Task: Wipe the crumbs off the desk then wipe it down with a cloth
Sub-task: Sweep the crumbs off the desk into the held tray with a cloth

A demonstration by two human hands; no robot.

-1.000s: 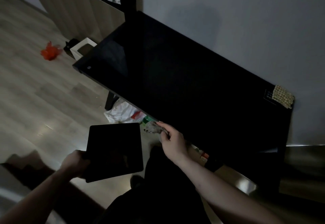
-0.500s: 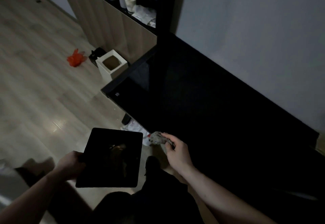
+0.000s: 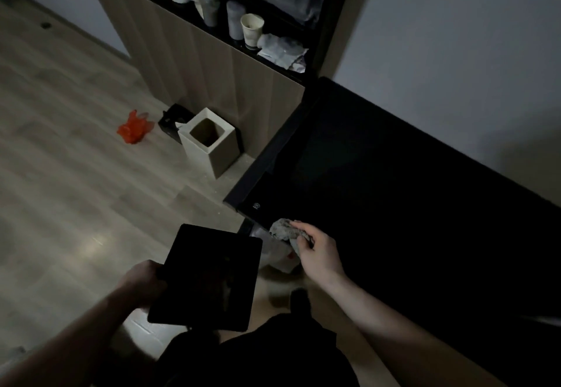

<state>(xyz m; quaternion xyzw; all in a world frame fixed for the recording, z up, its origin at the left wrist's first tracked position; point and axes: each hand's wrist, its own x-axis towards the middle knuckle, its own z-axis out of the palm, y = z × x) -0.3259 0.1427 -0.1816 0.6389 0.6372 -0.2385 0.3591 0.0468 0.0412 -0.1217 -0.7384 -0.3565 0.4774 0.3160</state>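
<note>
Two hands busy: right hand [image 3: 318,253] pinches crumpled cloth [image 3: 283,229] at desk [image 3: 394,204] edge; left hand [image 3: 142,283] grips dark tray [image 3: 209,277].

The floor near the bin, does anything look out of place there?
Yes. A crumpled red bag lies loose on the wooden floor, left of the open square bin instead of inside it. Pale specks dot the floor around the bin's base.

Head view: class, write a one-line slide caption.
Right hand presses a crumpled cloth at the black desk edge; left hand holds a dark tray below.
</note>
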